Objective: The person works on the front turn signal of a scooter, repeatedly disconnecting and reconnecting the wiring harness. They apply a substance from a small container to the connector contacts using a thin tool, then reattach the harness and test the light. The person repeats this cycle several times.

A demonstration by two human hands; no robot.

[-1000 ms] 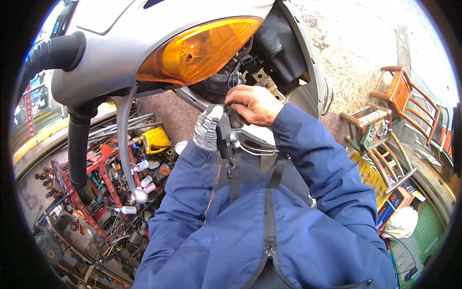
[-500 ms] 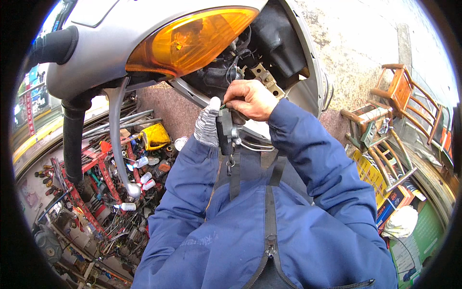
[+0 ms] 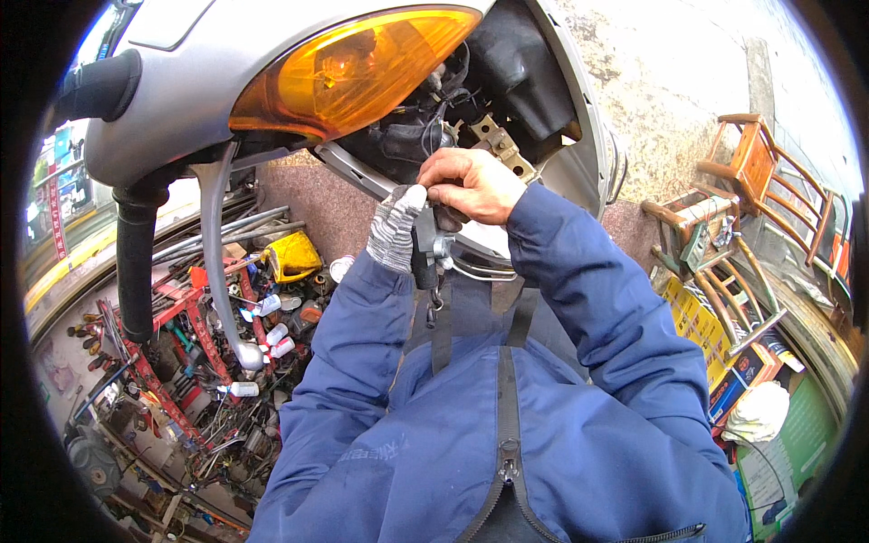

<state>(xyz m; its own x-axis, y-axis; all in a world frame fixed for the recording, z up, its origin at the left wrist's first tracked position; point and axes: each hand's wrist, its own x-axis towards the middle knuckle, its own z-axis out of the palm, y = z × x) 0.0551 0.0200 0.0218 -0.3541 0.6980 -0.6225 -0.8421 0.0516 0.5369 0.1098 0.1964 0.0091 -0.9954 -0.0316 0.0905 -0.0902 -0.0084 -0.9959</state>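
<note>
Below the open front of a silver scooter (image 3: 172,90), my gloved left hand (image 3: 395,231) grips a black component (image 3: 425,249) with a metal fitting on its side and a small ring hanging below. My bare right hand (image 3: 466,185) has thumb and fingers pinched at the component's top, on something small that I cannot make out. Above are the amber lamp (image 3: 353,68), black wiring (image 3: 421,118) and a tan metal bracket (image 3: 502,145) inside the scooter's opened body.
The dark handlebar grip (image 3: 136,262) and brake lever (image 3: 217,253) hang at left, over a heap of tools (image 3: 190,371), parts, bottles and a yellow container (image 3: 294,258). Wooden chairs (image 3: 751,163), boxes (image 3: 751,371) and a white cloth (image 3: 756,407) lie at right.
The scooter's front appears slightly further left and up in the view. My hands have shifted slightly, with the right fingers staying pinched on top of the black component.
</note>
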